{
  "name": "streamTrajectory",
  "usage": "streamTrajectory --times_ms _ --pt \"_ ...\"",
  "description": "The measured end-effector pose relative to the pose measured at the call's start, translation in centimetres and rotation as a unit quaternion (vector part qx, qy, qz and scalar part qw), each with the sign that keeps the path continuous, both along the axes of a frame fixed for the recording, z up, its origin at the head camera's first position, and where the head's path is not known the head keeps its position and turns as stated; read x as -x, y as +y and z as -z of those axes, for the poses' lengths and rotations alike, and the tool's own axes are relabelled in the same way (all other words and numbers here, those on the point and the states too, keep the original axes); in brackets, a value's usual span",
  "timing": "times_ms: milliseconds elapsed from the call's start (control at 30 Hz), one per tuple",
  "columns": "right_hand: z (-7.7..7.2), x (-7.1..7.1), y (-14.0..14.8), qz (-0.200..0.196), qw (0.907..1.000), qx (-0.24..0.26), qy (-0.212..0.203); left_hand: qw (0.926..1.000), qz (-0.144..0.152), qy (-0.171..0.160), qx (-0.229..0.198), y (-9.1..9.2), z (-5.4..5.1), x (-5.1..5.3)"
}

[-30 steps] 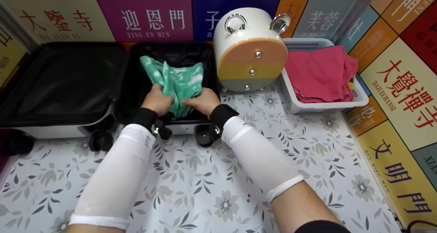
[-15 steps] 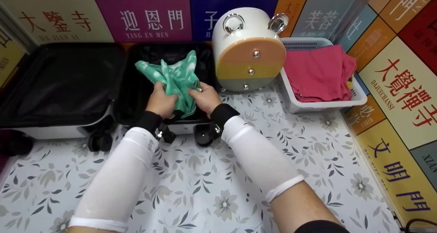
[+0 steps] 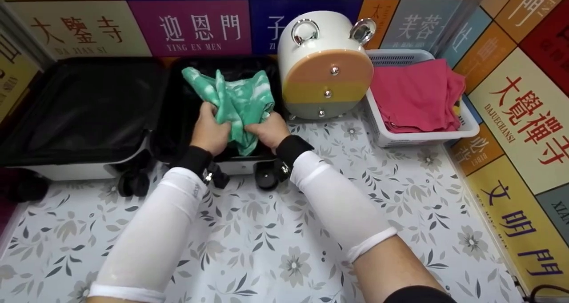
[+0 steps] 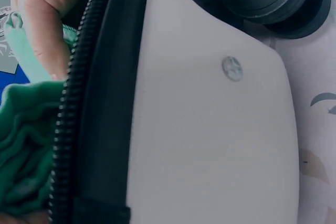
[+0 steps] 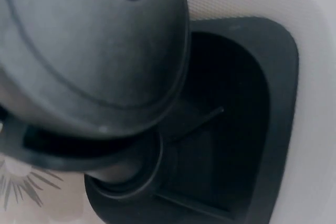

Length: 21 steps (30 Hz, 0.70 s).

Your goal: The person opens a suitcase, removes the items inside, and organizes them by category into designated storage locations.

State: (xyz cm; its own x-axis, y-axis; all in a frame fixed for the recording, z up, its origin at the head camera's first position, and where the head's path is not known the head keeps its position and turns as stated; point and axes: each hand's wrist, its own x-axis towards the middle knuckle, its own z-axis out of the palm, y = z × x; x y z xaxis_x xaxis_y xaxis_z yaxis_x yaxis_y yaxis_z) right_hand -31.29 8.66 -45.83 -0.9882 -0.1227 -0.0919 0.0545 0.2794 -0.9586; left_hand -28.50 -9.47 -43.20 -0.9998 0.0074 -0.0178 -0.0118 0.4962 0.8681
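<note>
A green-and-white tie-dye cloth (image 3: 244, 101) is bunched in the right half of an open suitcase (image 3: 175, 116) with a black lining. My left hand (image 3: 210, 129) grips its near left side, thumb pointing inward. On the near right, my right hand (image 3: 271, 132) pinches the cloth between thumb and fingers. Folds gather between the hands, and the far edge fans out over the lining. In the left wrist view, part of the green cloth (image 4: 26, 140) and a hand show behind the zipper edge (image 4: 63, 119). Only a suitcase wheel (image 5: 100, 51) and shell fill the right wrist view.
The suitcase's other half (image 3: 84, 107) lies to the left. A white round drawer box with bear ears (image 3: 329, 76) stands right of the suitcase. Farther right, a white basket (image 3: 426, 137) holds folded pink cloth (image 3: 413, 96). Patterned panels rise behind and at both sides.
The cloth's right part rose, then spread out to the right and lowered. My left hand has shifted slightly right. Both hands have kept hold of the cloth.
</note>
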Motion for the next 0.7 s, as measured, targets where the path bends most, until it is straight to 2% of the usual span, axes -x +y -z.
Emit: streamTrajectory --times_ms 200,267,467,700 --pt "0.31 0.01 0.05 0.015 0.9945 0.104 -0.002 0.9991 -0.015 0.025 -0.032 -0.01 0.13 -0.15" --pt "0.37 0.03 0.03 0.018 0.9921 0.124 -0.006 0.9984 -0.017 0.029 -0.045 0.16 0.14 -0.22" --pt "0.18 0.02 0.01 0.040 0.9937 0.100 -0.032 0.9967 -0.022 0.041 -0.066 0.49 0.37 -0.43" --pt "-0.11 0.10 -0.02 0.052 0.9943 0.087 -0.034 0.9968 -0.023 0.058 -0.049 0.21 0.56 -0.45"
